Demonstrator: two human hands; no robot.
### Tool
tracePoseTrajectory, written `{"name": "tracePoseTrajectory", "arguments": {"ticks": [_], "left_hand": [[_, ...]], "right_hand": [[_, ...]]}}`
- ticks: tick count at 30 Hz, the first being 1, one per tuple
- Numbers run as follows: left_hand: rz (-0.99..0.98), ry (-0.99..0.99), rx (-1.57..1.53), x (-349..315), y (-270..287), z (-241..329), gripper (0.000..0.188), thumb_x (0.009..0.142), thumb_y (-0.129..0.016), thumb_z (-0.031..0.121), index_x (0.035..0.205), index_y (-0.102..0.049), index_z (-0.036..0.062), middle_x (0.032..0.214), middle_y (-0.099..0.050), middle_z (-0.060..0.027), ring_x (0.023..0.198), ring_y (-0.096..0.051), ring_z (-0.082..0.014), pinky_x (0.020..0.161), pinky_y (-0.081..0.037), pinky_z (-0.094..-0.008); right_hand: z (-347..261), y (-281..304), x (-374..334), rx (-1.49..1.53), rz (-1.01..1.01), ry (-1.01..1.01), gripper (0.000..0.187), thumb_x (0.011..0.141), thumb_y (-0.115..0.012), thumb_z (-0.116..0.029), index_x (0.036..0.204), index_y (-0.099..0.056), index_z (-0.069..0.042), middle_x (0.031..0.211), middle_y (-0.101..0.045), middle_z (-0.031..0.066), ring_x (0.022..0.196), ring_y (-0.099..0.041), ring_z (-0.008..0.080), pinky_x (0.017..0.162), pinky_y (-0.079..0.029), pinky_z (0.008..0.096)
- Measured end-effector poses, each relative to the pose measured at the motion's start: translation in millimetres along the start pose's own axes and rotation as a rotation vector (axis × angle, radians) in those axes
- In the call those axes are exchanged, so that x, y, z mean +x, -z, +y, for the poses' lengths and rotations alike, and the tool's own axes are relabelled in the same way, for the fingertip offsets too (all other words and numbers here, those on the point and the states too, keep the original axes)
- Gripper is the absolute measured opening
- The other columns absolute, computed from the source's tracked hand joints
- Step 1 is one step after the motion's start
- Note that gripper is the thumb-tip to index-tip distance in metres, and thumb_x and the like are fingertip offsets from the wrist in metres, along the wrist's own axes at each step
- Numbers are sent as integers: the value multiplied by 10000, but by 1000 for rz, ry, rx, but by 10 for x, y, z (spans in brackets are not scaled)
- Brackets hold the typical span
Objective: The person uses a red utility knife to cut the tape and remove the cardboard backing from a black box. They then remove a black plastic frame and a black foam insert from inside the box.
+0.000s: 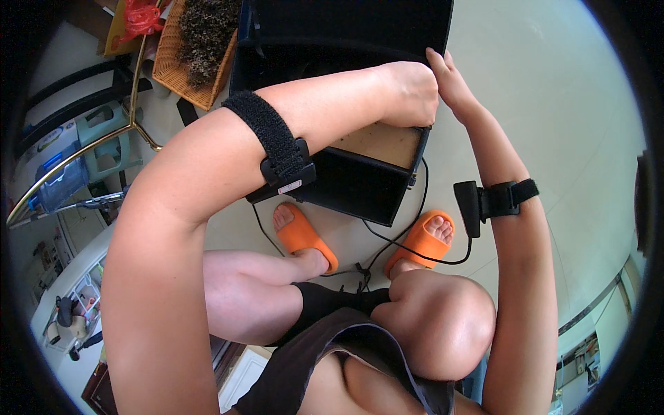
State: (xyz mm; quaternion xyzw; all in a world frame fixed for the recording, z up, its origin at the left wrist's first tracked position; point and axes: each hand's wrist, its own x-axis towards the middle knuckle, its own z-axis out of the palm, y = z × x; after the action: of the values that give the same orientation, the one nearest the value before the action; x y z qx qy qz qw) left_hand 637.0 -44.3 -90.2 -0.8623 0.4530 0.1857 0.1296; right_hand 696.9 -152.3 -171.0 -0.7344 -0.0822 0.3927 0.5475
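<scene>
A black case [353, 183] stands in front of my feet with its lid [346, 21] raised at the far side. A tan inner surface [377, 143] shows through its opening. My left hand [413, 93] reaches across the case to its right rim. The fingers are curled into a fist, and whatever lies inside them is hidden. Just beyond, my right hand [449, 81] is against the right edge of the case near the lid, its visible fingers stretched out and apart. My left hand covers part of that contact.
A wicker basket [169, 62] of dark dried plants stands left of the case, by a red plastic bag [142, 17]. A gold metal frame [83, 159] curves along the left. Black cables [394, 242] run between my orange slippers [304, 238].
</scene>
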Motion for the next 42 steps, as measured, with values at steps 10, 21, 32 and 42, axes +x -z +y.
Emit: {"name": "tracePoseTrajectory", "arguments": {"ticks": [10, 21, 32, 42], "left_hand": [[-27, 21, -14, -23, 90, 17, 145, 710, -552, 105, 607, -655, 110, 698, -644, -35, 730, -641, -182, 646, -513, -300], [55, 46, -35, -96, 47, 29, 118, 726, -560, 120, 667, -660, 103, 746, -639, -29, 744, -635, -171, 653, -515, -287], [79, 68, -16, -164, 168, 9, 100, 721, -577, 127, 670, -658, 100, 748, -639, -27, 745, -635, -169, 655, -513, -281], [94, 89, -31, -365, 370, -96, 31, 671, -606, 92, 660, -634, 91, 743, -618, -25, 744, -623, -178, 651, -508, -276]], "right_hand": [[-11, 22, -37, -11, -76, -53, 671, 884, -354, -487, 1352, -225, -23, 1366, -307, 165, 1275, -267, 281, 1035, -213, 346], [-5, 14, -55, 18, -75, -43, 658, 887, -346, -486, 1341, -242, -21, 1350, -327, 169, 1265, -281, 290, 1028, -220, 357], [2, -23, -76, 67, -2, 11, 523, 891, -386, -395, 1242, -341, -9, 1129, -505, 140, 1061, -448, 231, 943, -313, 327], [81, 29, -9, 39, -75, -7, 547, 888, -392, -427, 1261, -324, -32, 1085, -510, 105, 983, -458, 199, 901, -333, 316]]}}
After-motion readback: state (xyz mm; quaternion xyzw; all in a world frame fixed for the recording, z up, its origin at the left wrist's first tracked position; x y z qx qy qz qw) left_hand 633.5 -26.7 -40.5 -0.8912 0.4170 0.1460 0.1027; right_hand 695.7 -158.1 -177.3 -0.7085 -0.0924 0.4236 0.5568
